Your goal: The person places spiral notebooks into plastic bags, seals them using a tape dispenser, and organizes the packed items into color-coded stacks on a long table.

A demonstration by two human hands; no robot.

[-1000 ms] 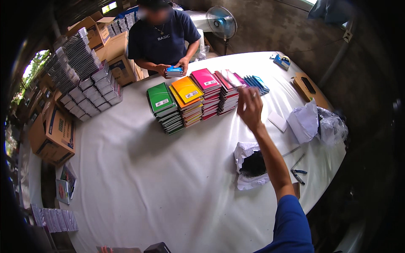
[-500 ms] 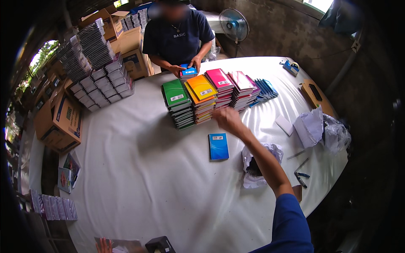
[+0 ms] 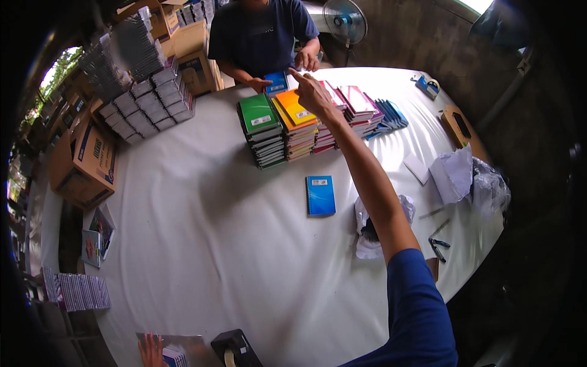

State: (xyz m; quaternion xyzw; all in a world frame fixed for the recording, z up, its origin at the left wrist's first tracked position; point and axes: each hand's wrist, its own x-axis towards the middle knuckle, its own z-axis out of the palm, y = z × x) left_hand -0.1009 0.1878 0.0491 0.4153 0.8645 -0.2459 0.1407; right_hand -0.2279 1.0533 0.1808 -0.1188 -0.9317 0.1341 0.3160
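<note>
My right hand (image 3: 315,96) reaches over the stacked notebooks, index finger stretched out and the others loosely curled, nothing seen in it. Below it stand a stack of orange spiral notebooks (image 3: 293,109) and a pink stack (image 3: 328,98), partly hidden by my arm. To their left is a green stack (image 3: 258,116). A single blue notebook (image 3: 321,197) lies flat nearer me. At the lower left, my left hand (image 3: 151,352) shows spread fingers beside a small pack of notebooks (image 3: 175,356) on a clear plastic sheet (image 3: 188,342); its wrist is cut off.
Across the table, a person (image 3: 263,46) holds a blue notebook (image 3: 276,82). A tape dispenser (image 3: 235,348) stands at the near edge. Crumpled paper (image 3: 368,241), pliers (image 3: 439,248) and a plastic bag (image 3: 489,189) lie right. Cartons (image 3: 88,162) and tall notebook stacks (image 3: 150,101) fill the left.
My right hand has moved up and away, from in front of the stacks to above them, with its index finger now extended. The other person's one hand has lifted off the blue notebook.
</note>
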